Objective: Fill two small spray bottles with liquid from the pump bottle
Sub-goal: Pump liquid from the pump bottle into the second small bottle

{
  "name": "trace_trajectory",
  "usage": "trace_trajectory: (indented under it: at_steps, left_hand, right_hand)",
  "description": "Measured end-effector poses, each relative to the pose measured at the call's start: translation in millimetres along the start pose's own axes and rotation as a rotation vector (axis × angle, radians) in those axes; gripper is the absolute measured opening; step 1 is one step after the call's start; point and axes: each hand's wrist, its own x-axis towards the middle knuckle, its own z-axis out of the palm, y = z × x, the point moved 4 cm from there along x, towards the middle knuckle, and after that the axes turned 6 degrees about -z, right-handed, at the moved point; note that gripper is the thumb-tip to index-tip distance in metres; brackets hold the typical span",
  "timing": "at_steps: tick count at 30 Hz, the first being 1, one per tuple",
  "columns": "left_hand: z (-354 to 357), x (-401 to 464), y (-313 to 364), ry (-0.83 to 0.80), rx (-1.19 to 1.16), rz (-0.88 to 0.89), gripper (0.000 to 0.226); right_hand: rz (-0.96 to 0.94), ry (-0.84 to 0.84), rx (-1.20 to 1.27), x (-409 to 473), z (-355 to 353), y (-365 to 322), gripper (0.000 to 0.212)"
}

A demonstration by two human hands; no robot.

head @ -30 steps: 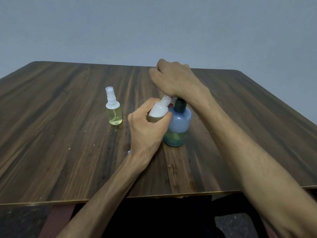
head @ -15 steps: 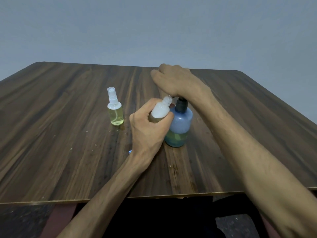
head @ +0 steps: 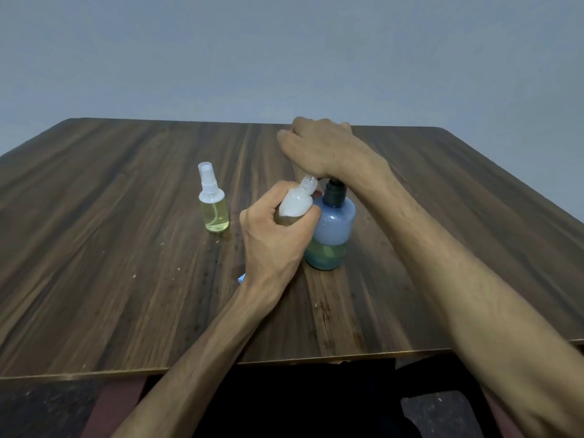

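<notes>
Dark wood grain runs across the table [head: 126, 248] where we work. Our right hand [head: 325, 150] lies over the pump head of the blue pump bottle [head: 331, 229], which stands mid-table with greenish liquid low inside; whether those fingers are spread or together we cannot tell, since they fall behind the hand. Our left hand [head: 275, 245] wraps curled fingers round the open spray bottle [head: 297, 203], tilted, its threaded neck up beside the pump. The capped spray bottle [head: 213, 203], yellowish liquid inside, stands upright to the left, apart.
</notes>
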Motion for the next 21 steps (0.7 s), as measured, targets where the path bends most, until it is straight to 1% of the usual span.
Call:
trace_trajectory:
  at_steps: [3,4,6,7,9,10,11,14,15,19,21]
  left_hand:
    - [-1,-1,0,-0.004,-0.014,0.021,0.010]
    - [0,0,0,-0.003,-0.011,0.019,0.011]
    - [0,0,1,-0.009,0.002,0.011,0.010]
    - [0,0,2,-0.009,0.004,0.017,0.010]
    - [-1,0,2,-0.009,-0.005,0.036,0.010]
    - [-1,0,1,-0.007,-0.012,0.031,0.010]
    - [-1,0,1,-0.005,-0.015,0.026,0.010]
    - [-1,0,1,-0.006,-0.006,0.014,0.010]
    - [-1,0,2,-0.007,-0.012,0.015,0.010]
    - [-1,-1,1,-0.017,-0.018,0.026,0.011]
    - [0,0,1,-0.018,-0.001,0.025,0.011]
  right_hand:
    - [-0.018,0.114,0.027,0,-9,-2,0.034]
    - [-0.015,0.111,0.025,1,-8,-2,0.033]
    - [0.005,0.030,-0.001,1,0,0,0.033]
    - [0.000,0.033,-0.009,0,1,0,0.033]
    - [-0.016,0.126,0.013,0,-7,0,0.033]
    - [-0.012,0.143,0.026,0,-8,1,0.032]
    - [-0.008,0.126,0.020,0,-7,1,0.032]
    - [0.010,-0.034,-0.037,0,2,-1,0.036]
    - [0.006,-0.044,-0.042,0,0,-2,0.037]
    - [-0.012,0.046,0.016,2,-11,-1,0.034]
    - [0.005,0.038,0.036,0,-3,2,0.032]
